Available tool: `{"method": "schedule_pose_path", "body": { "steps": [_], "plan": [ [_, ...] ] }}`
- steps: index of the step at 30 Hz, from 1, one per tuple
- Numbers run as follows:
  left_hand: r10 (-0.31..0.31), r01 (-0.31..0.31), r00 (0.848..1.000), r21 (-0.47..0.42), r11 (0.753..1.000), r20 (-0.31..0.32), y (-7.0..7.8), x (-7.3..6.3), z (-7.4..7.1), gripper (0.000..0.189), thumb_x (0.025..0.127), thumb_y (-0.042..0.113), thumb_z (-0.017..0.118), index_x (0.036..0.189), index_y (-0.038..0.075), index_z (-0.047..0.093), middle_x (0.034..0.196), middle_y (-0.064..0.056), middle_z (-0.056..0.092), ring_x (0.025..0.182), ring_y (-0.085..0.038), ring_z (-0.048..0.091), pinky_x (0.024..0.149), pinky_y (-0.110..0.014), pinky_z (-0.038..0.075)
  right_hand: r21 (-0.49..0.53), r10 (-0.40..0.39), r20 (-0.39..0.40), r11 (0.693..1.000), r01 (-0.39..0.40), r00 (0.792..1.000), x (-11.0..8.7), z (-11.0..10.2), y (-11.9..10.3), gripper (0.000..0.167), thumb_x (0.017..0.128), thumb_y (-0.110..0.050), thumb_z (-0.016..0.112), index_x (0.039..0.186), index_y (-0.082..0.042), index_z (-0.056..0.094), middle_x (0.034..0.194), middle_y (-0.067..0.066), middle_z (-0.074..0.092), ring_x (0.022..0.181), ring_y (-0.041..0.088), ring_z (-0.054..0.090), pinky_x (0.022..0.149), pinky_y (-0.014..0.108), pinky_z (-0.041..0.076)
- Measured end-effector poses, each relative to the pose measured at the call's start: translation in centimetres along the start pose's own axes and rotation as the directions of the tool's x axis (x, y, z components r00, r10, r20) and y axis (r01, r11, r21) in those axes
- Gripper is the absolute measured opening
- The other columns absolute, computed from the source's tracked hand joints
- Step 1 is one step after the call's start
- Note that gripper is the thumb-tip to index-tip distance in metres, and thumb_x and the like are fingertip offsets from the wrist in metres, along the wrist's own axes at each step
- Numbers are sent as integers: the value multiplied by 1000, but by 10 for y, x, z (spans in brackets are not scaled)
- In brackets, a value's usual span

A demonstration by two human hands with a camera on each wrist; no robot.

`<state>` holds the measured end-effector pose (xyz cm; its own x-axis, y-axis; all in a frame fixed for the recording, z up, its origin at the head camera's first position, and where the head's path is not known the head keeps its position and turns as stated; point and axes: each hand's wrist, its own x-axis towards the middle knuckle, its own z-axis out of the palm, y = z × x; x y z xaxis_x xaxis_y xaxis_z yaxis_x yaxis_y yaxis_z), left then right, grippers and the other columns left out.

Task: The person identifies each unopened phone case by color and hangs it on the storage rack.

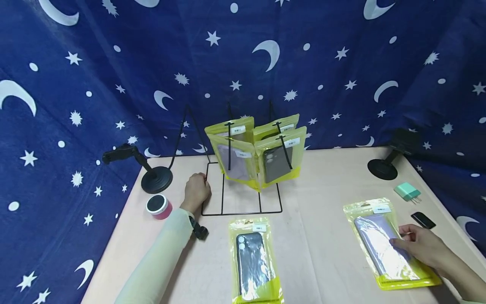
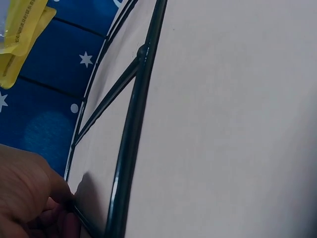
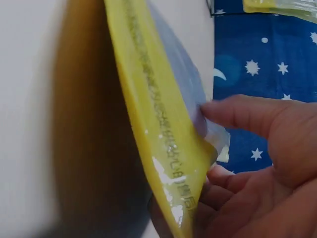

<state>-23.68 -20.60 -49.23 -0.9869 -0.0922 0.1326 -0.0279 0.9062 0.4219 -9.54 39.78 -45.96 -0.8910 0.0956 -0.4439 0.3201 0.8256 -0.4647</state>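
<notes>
In the head view my left hand [image 1: 196, 192] grips the left side of a black wire display rack [image 1: 243, 214]. The left wrist view shows its fingers [image 2: 29, 183] pinching a thin rod of the rack's base. Off to the right, my right hand [image 1: 421, 245] holds a packaged lilac phone case [image 1: 373, 232] by its side edge, thumb on the front, fingers behind. The package's yellow printed bottom [image 3: 156, 124] faces the right wrist camera, tilted above the table. Several packaged phone cases [image 1: 239, 162] hang on the rack's hooks in two columns.
A packaged dark phone case [image 1: 251, 261] lies at the front middle of the table. On the left stand a pink jar [image 1: 159, 207] and a black stand [image 1: 156, 179]. A green charger [image 1: 407, 191], a small black object [image 1: 423, 220] and another black stand [image 1: 382, 169] are on the right.
</notes>
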Motion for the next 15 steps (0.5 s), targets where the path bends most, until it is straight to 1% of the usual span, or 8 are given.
{"method": "schedule_pose_path", "body": {
  "steps": [2,5,7,9,11,12,15],
  "plan": [
    [-6,6,1000,3,1000,6,1,1,0,29,92,9,52,112,-6,66,106,-24,68,100,-40,68,83,-51,57,49,-4,-10,999,4,1000,-1,-1,-2,64,91,-30,69,127,16,41,90,8,54,77,13,49,60,24,40],
    [-5,5,1000,7,1000,5,2,1,0,29,92,9,52,111,-7,66,104,-24,68,98,-40,69,82,-51,57,77,-4,-44,997,7,999,-3,-3,-6,60,92,-26,68,126,15,42,90,7,53,75,11,48,60,23,40],
    [2,-2,1000,11,1000,0,3,2,0,28,92,9,52,110,-7,66,103,-25,68,97,-40,69,81,-51,57,80,-6,-54,997,10,999,-3,-4,-10,57,91,-24,68,124,15,44,90,8,52,77,12,47,60,23,39],
    [8,-8,1000,12,1000,-6,3,2,0,27,92,8,53,109,-8,66,102,-25,68,95,-40,69,80,-51,57,80,-8,-39,997,11,999,-5,-5,-12,54,92,-22,68,123,15,44,92,10,53,78,13,48,61,23,39],
    [9,-9,1000,12,1000,-10,3,2,0,27,92,8,53,109,-8,66,102,-25,68,95,-40,69,81,-51,57,96,-8,-6,995,9,1000,-6,-5,-15,50,93,-19,66,122,14,43,91,10,55,78,15,51,61,23,41],
    [9,-9,1000,9,1000,-13,3,2,0,27,92,8,53,109,-8,66,102,-25,68,95,-40,69,80,-50,57,105,-12,12,994,11,1000,-7,-4,-16,49,93,-19,64,123,14,42,90,9,55,77,15,52,60,23,41],
    [9,-9,1000,1,1000,-19,1,1,1,27,92,9,53,109,-7,66,102,-25,68,96,-40,69,81,-50,57,145,8,58,989,-16,998,-8,-3,-18,49,94,-18,63,124,13,39,85,6,54,71,14,55,59,24,43]
  ]
}}
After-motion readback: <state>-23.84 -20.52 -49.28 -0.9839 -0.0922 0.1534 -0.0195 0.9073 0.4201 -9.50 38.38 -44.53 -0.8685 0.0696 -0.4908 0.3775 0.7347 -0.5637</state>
